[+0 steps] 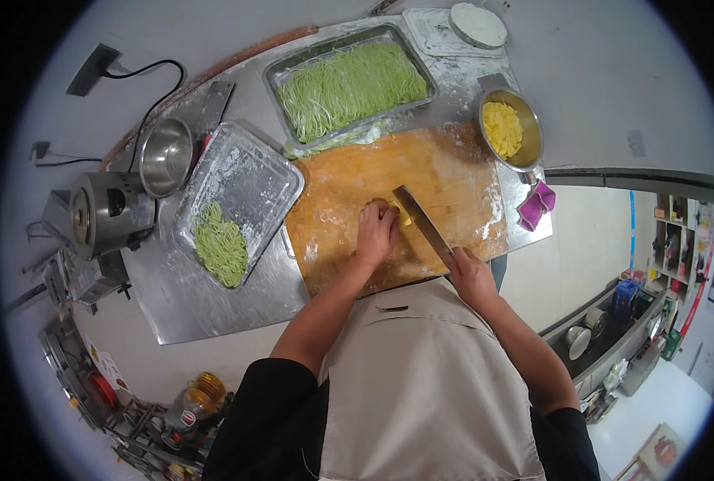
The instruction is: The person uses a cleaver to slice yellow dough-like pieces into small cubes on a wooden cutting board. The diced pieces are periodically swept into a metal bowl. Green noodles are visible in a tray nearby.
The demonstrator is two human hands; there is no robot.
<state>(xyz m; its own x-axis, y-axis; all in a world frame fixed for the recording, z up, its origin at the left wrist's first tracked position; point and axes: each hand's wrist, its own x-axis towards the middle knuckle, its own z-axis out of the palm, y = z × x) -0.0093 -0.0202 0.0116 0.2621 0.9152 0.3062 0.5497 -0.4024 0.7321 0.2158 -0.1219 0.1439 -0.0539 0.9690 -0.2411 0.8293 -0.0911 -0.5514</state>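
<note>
On the wooden cutting board (345, 180), my left hand (377, 231) pins down a small yellow piece of food (401, 213), partly hidden under the fingers. My right hand (472, 273) grips the handle of a broad-bladed kitchen knife (424, 219). The blade stands on edge, angled away from me, just right of the yellow piece; whether it touches the piece cannot be made out. Right of the board's far corner, a steel pan (531, 144) holds chopped yellow food (501, 129) of similar colour.
Green noodles (357, 84) fill a metal tray (279, 114) behind the board. Another tray (255, 174) at left holds a smaller noodle heap (220, 246). Around the steel table (213, 318) are a steel bowl (166, 157), a cooker (113, 210), a purple cloth (536, 205) and a bowl of white powder (478, 25).
</note>
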